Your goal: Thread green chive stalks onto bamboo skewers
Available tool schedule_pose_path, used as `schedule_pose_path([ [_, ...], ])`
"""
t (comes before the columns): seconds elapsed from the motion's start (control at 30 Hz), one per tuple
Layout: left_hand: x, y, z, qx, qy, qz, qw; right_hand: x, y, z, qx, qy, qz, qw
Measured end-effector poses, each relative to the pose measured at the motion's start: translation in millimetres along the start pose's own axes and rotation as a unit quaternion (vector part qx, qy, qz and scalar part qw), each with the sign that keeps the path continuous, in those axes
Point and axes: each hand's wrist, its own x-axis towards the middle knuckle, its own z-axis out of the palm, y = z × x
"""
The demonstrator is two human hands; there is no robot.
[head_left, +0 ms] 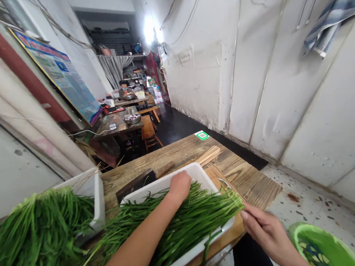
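My left hand reaches across a white tray and is closed on the pile of green chives lying in it. My right hand sits at the tray's right end by the chive tips, fingers pinched on a thin bamboo skewer that points away over the wooden table. A bundle of skewers lies beyond the tray. A dark cleaver rests on the table just left of the tray's far edge.
A second white tray heaped with chives stands at the left. A green bowl sits low at the right over the speckled floor. A green sticker marks the table's far corner. More tables and stools stand farther back.
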Motion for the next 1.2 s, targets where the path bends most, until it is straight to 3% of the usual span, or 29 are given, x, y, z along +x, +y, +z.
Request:
schedule_pose_path([
  [0.27,-4.1,-10.6,4.2,-0.037,0.002,0.042,0.998,7.6,-10.6,0.6,0.012,-0.018,-0.003,1.0],
  [0.53,-2.4,-17.8,1.8,-0.116,0.058,0.07,0.989,9.3,-5.7,3.5,0.049,0.003,0.017,0.999],
  [0.63,-0.7,-16.4,6.2,-0.214,0.092,0.058,0.971,12.1,-1.9,4.7,0.066,0.003,0.035,0.997],
  [0.8,-4.4,-10.5,3.6,-0.412,0.028,0.064,0.909,18.8,-0.9,5.5,0.102,0.004,0.065,0.993],
  [1.07,-29.3,6.1,-31.9,-0.487,-0.029,0.142,0.861,28.1,-5.7,6.7,0.138,-0.001,0.07,0.988],
  [1.2,-35.7,16.4,-38.1,-0.502,-0.01,0.157,0.85,30.4,-5.4,9.2,0.143,0.006,0.063,0.988],
])
